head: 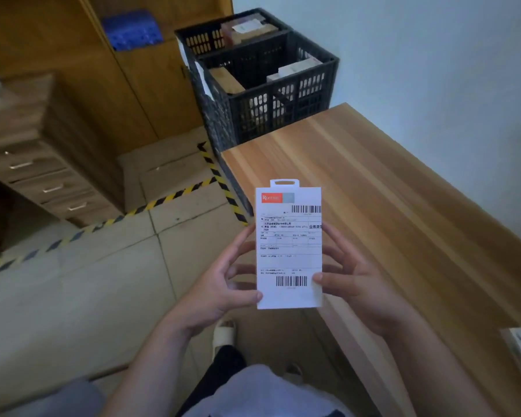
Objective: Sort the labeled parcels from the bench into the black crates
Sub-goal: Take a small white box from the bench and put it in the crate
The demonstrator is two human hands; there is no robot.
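Head view: both hands' fingers pinch the upright parcel (289, 245), hang tab pointing away.

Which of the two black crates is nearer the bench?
The front crate, which stands right at the bench's far end. The other crate stands behind it, farther off, beside the cabinet.

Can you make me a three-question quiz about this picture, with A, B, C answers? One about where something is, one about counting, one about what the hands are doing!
1. Where are the black plastic crates?
A. beyond the wooden bench's far end
B. on the bench
C. behind the person

2. How many barcodes show on the flat white labelled parcel?
A. one
B. two
C. four

3. The parcel is:
A. lying on the bench
B. inside a crate
C. held by both hands

Answers:
1 A, they stand past the bench end.
2 B, one upper, one lower.
3 C, left hand and right hand pinch its edges.
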